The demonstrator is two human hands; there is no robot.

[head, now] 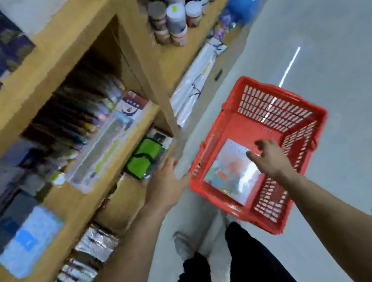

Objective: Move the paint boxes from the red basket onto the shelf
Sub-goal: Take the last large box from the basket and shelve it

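Head camera looks steeply down, close over basket point(246, 120) and shelf point(44, 74)

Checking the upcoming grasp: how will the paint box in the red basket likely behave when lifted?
The paint box looks flat and straight-edged, so probably stiff. Its glare suggests a slick wrap that may slip. It lies flat in the red basket, so an edge likely needs prying up.

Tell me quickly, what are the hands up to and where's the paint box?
Left hand open, beside rim of red basket. Right hand open, over paint box, not gripping yet. Box lies flat in basket. Nothing blocking it.
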